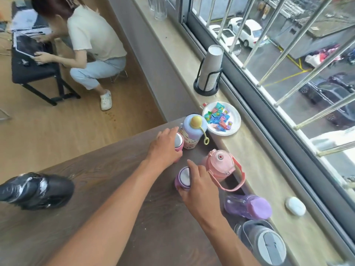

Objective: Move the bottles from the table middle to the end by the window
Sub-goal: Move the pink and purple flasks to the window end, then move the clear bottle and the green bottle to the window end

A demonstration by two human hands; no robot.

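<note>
At the window end of a dark wooden worktop (107, 189), seen from above, a person's two bare hands each close around a small bottle. The left hand (165, 146) wraps a small pink bottle (179, 143), which stands upright and touches a taller lilac bottle with a yellow knob lid (194, 131). The right hand (199, 187) grips a small purple bottle (182, 178) from the side, fingers curled over its white-topped lid, just beside a pink jug with a carry strap (221, 164). Both bottles appear to be resting on the worktop, probably being set into the row so they stand steady. Nearer the viewer than the pink jug, a translucent purple bottle (247, 207) and a grey-lidded bottle (266, 244) line the same edge along the stone windowsill (259, 169), so most of the move looks done. Beyond the lilac bottle, the sill holds a plate of wrapped sweets (221, 119). A dark blurred object (36, 189) lies well apart from the pink jug.
</note>
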